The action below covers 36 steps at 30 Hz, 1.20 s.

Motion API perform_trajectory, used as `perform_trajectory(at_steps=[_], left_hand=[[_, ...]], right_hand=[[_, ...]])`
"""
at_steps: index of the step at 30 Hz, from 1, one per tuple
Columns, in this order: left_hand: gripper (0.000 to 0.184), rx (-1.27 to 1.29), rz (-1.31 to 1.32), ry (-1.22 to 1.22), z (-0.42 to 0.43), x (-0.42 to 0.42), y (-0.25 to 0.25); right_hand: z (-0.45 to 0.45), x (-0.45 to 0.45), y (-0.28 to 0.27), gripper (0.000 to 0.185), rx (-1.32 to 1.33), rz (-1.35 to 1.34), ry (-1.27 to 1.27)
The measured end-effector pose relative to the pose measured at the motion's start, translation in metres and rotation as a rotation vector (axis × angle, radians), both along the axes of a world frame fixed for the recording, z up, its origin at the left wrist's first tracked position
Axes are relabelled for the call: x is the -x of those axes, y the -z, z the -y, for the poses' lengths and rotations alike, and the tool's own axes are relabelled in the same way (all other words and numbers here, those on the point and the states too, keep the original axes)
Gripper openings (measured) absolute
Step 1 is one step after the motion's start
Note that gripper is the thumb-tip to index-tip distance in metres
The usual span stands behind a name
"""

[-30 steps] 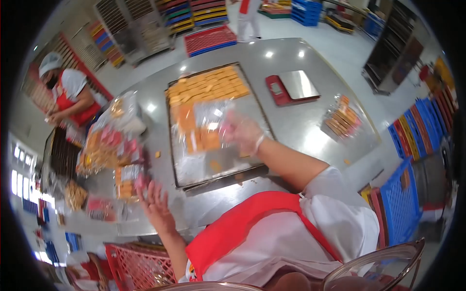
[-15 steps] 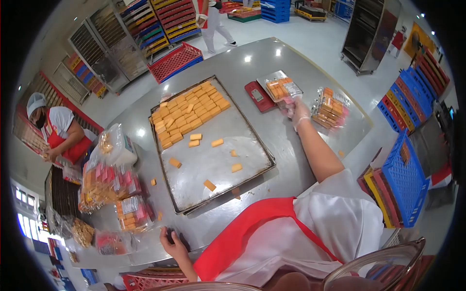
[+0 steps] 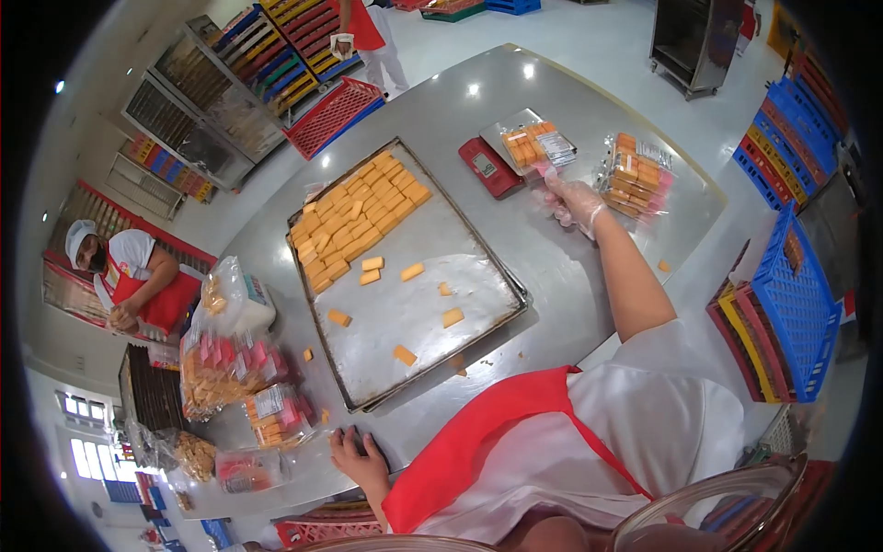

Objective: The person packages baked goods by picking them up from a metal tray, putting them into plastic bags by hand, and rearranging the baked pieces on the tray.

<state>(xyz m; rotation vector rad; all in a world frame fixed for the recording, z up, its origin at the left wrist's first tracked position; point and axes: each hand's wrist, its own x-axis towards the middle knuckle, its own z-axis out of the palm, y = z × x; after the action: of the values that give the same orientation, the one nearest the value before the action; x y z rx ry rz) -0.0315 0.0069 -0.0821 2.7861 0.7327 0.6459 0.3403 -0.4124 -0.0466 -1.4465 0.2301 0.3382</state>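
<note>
My right hand point(image 3: 572, 201), in a clear plastic glove, has its fingers at the near end of a pack of orange-brown biscuits point(image 3: 529, 147). That pack lies on the silver plate of a red scale point(image 3: 490, 167). Whether the fingers pinch the pack's edge is hard to tell. More filled packs point(image 3: 636, 179) are stacked just right of the scale. My left hand point(image 3: 360, 454) rests at the table's near edge with its fingers apart, holding nothing. Between the hands lies a metal tray point(image 3: 395, 322) with rows of biscuits point(image 3: 359, 213) at its far end and several loose ones nearer.
Filled packs point(image 3: 225, 368) and a clear bag point(image 3: 237, 299) lie on the table's left side. A co-worker in a red apron point(image 3: 152, 281) is beyond them. Another person point(image 3: 372, 46) stands behind the table. Blue crates point(image 3: 796, 304) are at the right.
The biscuit pack has gone from over the tray onto the scale with my right hand. My left hand has lowered to the table edge. The view has shifted.
</note>
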Motion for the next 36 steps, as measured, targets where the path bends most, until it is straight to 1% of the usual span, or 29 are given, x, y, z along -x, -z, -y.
perform_trajectory(at_steps=[4,7,10,11,13,15,16,17,18,19,20,21,22,23,25,26,27,28,29,31,32,34,35,36], left_hand=[[0.030,0.002,0.010,0.004,0.003,-0.001,-0.001],[0.029,0.007,0.034,0.028,0.002,-0.001,-0.001],[0.028,0.018,0.067,0.047,0.002,0.000,-0.001],[0.028,0.010,0.071,0.063,0.002,0.000,0.000],[0.027,0.004,0.084,0.071,-0.001,0.000,-0.001],[0.027,0.018,0.133,0.091,-0.005,0.000,0.002],[0.026,0.025,0.167,0.064,-0.004,0.004,0.004],[0.025,0.024,0.194,0.043,-0.001,0.004,0.002],[0.024,0.020,0.220,0.012,0.000,0.004,-0.002],[0.024,0.052,0.275,0.007,0.000,0.004,-0.005],[0.023,0.079,0.327,0.011,-0.001,0.006,-0.007],[0.022,0.086,0.334,-0.012,-0.004,0.007,-0.008],[0.021,0.091,0.336,-0.023,-0.005,0.009,-0.007],[0.022,0.113,0.416,-0.048,-0.007,0.012,-0.006],[0.024,0.146,0.565,-0.060,-0.010,0.013,-0.002],[0.026,0.174,0.648,-0.141,-0.012,0.015,-0.003],[0.028,0.198,0.730,-0.213,-0.015,0.015,-0.004],[0.031,0.220,0.810,-0.277,-0.021,0.015,-0.006],[0.033,0.184,0.809,-0.310,-0.028,0.016,-0.010],[0.038,0.108,0.804,-0.365,-0.043,0.017,-0.022],[0.039,0.180,0.767,-0.371,-0.056,0.015,-0.017],[0.043,0.318,0.698,-0.384,-0.080,0.011,0.005],[0.045,0.255,0.624,-0.370,-0.081,0.011,0.005],[0.047,0.193,0.551,-0.359,-0.079,0.008,0.004]], right_hand=[[0.004,-0.001,0.011,0.045,0.003,0.000,-0.073],[0.002,-0.002,0.015,0.050,-0.071,0.017,-0.026],[0.003,-0.013,0.023,0.054,-0.216,-0.007,0.084],[0.005,-0.017,0.024,0.055,-0.278,-0.012,0.085],[0.010,-0.026,0.023,0.057,-0.389,-0.026,0.064],[0.015,-0.031,0.021,0.058,-0.479,0.000,-0.040],[0.022,-0.050,0.040,0.052,-0.495,0.028,-0.051],[0.010,-0.056,0.040,0.040,-0.509,0.041,0.156],[0.003,-0.051,0.038,0.029,-0.300,0.338,0.029],[0.026,-0.084,0.060,0.028,-0.506,0.070,-0.002],[0.037,-0.108,0.077,0.027,-0.257,0.190,-0.010],[-0.007,-0.065,0.017,0.023,-0.237,0.107,0.294],[-0.024,-0.048,-0.015,0.020,-0.264,0.132,0.230],[-0.036,-0.044,-0.030,0.017,-0.294,0.152,0.178],[-0.062,-0.065,-0.027,0.023,-0.287,0.256,0.194],[-0.071,-0.074,-0.025,0.026,-0.289,0.307,0.217],[-0.122,-0.027,-0.065,0.024,-0.316,0.323,0.209],[-0.149,-0.023,-0.067,0.021,-0.330,0.373,0.073],[-0.169,-0.019,-0.069,0.017,-0.345,0.422,-0.057],[-0.218,0.002,-0.081,0.017,-0.448,0.271,-0.437],[-0.250,0.022,-0.086,0.017,-0.472,0.150,-0.520],[-0.308,0.078,-0.099,0.016,-0.531,0.030,-0.773],[-0.335,0.092,-0.093,0.017,-0.536,-0.003,-0.915],[-0.360,0.113,-0.094,0.018,-0.560,-0.084,-0.971]])
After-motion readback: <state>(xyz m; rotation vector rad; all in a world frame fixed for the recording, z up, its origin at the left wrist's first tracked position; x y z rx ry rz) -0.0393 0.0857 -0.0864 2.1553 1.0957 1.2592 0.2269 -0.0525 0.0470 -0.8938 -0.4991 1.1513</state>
